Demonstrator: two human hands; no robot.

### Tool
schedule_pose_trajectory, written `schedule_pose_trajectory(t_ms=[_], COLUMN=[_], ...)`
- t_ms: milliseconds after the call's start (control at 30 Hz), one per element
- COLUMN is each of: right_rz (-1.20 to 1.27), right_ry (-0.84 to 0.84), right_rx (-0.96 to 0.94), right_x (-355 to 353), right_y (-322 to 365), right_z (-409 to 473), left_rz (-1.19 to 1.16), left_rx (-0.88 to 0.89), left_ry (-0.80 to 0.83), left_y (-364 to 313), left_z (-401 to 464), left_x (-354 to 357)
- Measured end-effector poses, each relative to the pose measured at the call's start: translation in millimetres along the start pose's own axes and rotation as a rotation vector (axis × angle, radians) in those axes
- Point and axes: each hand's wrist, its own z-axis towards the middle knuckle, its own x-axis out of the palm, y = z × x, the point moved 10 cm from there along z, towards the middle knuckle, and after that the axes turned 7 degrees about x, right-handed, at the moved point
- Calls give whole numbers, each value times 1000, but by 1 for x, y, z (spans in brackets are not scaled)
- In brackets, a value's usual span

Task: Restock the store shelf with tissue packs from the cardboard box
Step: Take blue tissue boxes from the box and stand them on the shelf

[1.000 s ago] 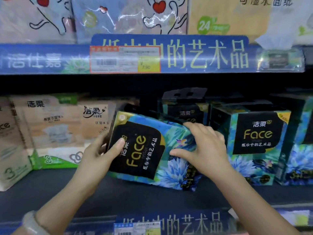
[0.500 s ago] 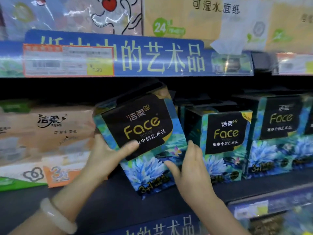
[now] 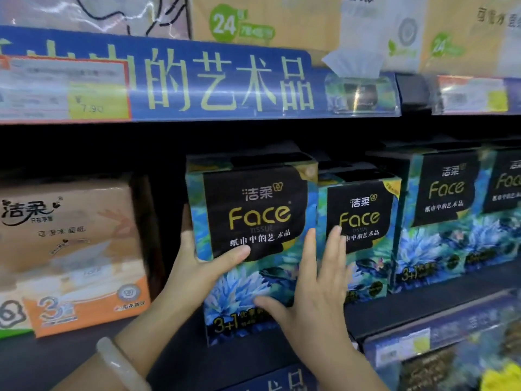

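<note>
A blue-and-black "Face" tissue pack (image 3: 253, 210) stands upright on the dark shelf (image 3: 423, 306), beside a row of the same packs (image 3: 363, 221). My left hand (image 3: 197, 272) grips its left side, thumb across the front and fingers behind. With straight fingers my right hand (image 3: 313, 294) presses flat on the pack's lower right front, its fingertips reaching the neighbouring pack. The cardboard box is out of view.
Orange tissue packs (image 3: 73, 255) stand to the left, with a dark gap between them and the held pack. A blue price rail (image 3: 197, 80) with a 7.90 tag runs overhead, with yellow packs (image 3: 267, 21) above it. A lower rail (image 3: 423, 340) is at the bottom right.
The pack went from lying tilted on the shelf to upright, set next to the row on the right. My right hand moved from gripping it to pressing flat on its front.
</note>
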Motion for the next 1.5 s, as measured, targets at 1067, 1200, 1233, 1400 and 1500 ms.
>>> schedule_pose_trajectory(t_ms=[1067, 1200, 1233, 1400, 1500], right_rz=[30, -36, -52, -58, -36], right_ry=[157, 170, 176, 197, 219], right_rx=[58, 71, 73, 64, 31], right_x=[12, 12, 11, 4, 2], right_y=[63, 60, 59, 63, 74], right_z=[-24, -27, -27, -35, -43], left_rz=[519, 567, 575, 610, 659], left_rx=[65, 82, 91, 109, 96], left_ry=[152, 204, 224, 211, 190], left_y=[3, 5, 5, -8, -16], left_z=[-31, -34, -35, -55, -72], left_x=[-18, -21, -19, -19, -28])
